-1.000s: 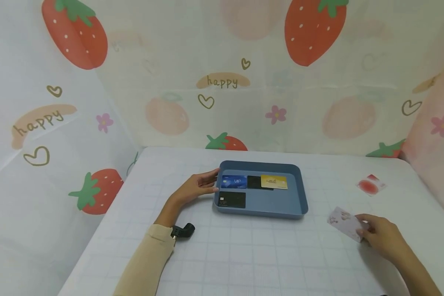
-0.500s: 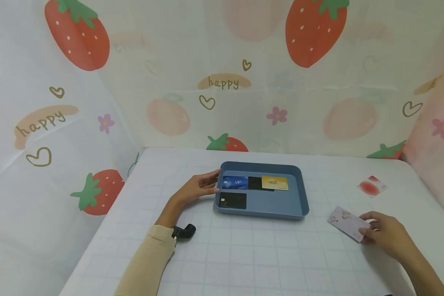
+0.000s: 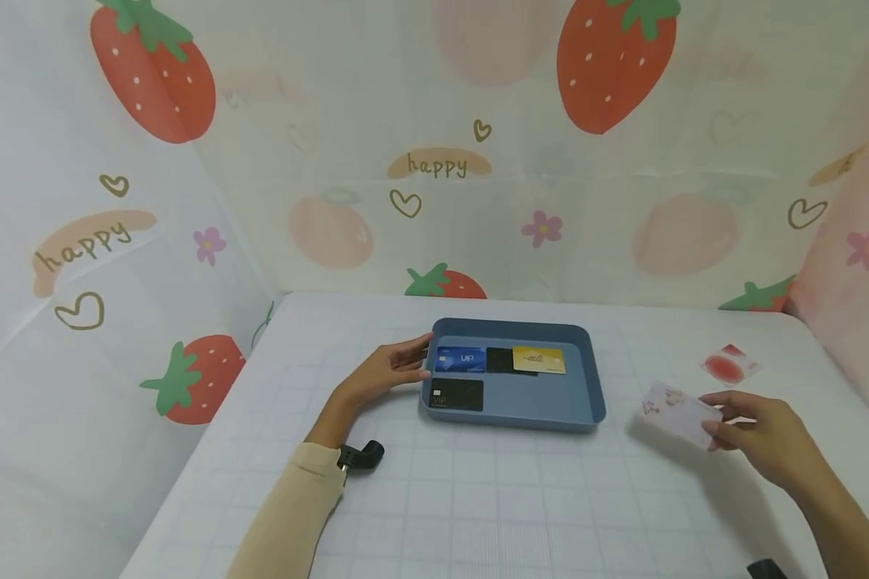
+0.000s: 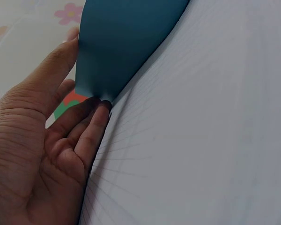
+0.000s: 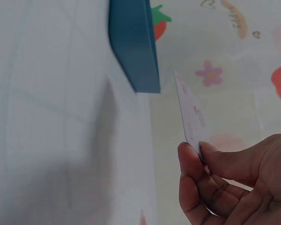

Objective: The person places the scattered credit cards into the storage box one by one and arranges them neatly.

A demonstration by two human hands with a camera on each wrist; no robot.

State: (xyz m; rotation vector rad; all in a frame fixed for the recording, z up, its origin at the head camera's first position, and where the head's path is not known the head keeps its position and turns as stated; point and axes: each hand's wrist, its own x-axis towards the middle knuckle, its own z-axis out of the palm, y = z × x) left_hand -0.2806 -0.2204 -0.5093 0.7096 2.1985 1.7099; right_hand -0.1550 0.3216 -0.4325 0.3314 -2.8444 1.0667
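A blue tray [image 3: 550,400] lies on the table, and my left hand [image 3: 381,374] holds its left end. In the left wrist view, curled fingers [image 4: 91,136] touch the low edge of the tray while another digit reaches its upper rim. Inside are a blue VIP card [image 3: 459,359], a black VIP card [image 3: 458,395] and a gold card [image 3: 539,359] partly covering another black card [image 3: 500,360]. To the right, my right hand [image 3: 763,433] pinches a pale card with pink floral print [image 3: 677,412] between thumb and fingers, raised off the table.
A small clear-edged card with red print [image 3: 727,365] lies on the table behind my right hand. White gridded cloth covers the tabletop [image 3: 478,498]. Strawberry-print curtains [image 3: 297,121] stand around the back and sides.
My right hand has lifted the pale floral card up off the tabletop, and its shadow has spread out beneath. The left hand and tray have stayed put.
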